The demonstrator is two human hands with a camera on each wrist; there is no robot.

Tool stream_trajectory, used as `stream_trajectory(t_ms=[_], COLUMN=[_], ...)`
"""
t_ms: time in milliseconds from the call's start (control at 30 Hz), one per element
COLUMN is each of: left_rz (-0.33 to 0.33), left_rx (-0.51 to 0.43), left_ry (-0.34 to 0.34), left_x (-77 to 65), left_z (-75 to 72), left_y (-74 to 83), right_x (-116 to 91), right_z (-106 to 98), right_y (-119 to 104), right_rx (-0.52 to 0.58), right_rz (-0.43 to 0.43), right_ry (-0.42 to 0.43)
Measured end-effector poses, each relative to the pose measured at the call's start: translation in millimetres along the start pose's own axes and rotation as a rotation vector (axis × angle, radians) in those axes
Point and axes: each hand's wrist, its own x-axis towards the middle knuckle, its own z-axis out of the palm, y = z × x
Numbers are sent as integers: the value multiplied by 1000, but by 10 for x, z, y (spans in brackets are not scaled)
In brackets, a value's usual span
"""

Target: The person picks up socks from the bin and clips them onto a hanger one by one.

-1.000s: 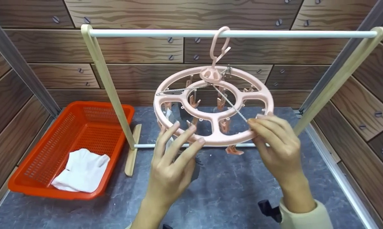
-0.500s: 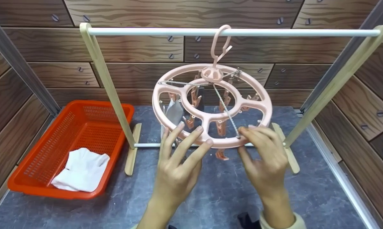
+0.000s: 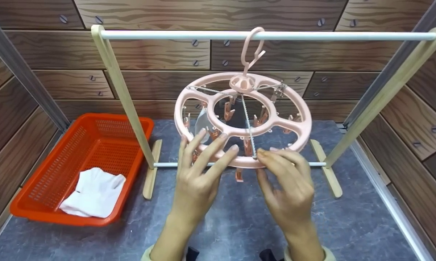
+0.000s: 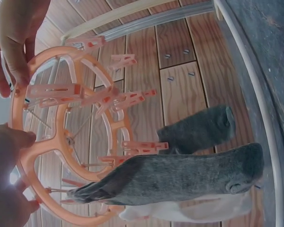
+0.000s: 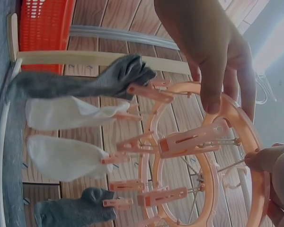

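Note:
A round pink clip hanger [image 3: 302,127] hangs by its hook [image 3: 245,54] from the white bar, its ring tilted toward me. My left hand [image 3: 199,177] holds the front-left rim, fingers on top and thumb underneath. Close beside it, my right hand [image 3: 288,185] pinches the front rim where a cord meets it. Under the ring dangle pink clothespins [image 5: 194,137]. Some of them carry socks: a long grey sock [image 4: 189,175], a shorter grey sock [image 4: 199,130] and two white socks [image 5: 68,156]. In the head view the ring and hands mostly hide these socks.
An orange basket [image 3: 29,214] with a folded white cloth [image 3: 94,194] stands at the left. The rack's wooden legs [image 3: 125,98] and white top bar [image 3: 167,35] frame the hanger. Wood-patterned walls [image 3: 149,12] enclose the grey tabletop [image 3: 232,232].
The ring has turned, its near side going left. My right hand has moved left with the rim and cord end, nearer my left hand, which has stayed almost in place.

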Motion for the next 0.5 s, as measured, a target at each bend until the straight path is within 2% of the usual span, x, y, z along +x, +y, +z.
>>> stream_trajectory(t_ms=[167,333,433,500], left_rz=[-22,-27,-29,-34], left_rx=[-5,-35,-53,-61], left_ry=[-34,-22,-13,-9], left_x=[8,30,39,36], left_z=[25,32,31,36], left_y=[-36,-54,-64,-68], right_x=[5,-68,-186,-288], right_z=[26,68,100,119], right_y=[-57,-130,-151,-146], right_rx=[7,61,174,254], right_rz=[-15,-15,49,128], right_ry=[17,193,227,172])
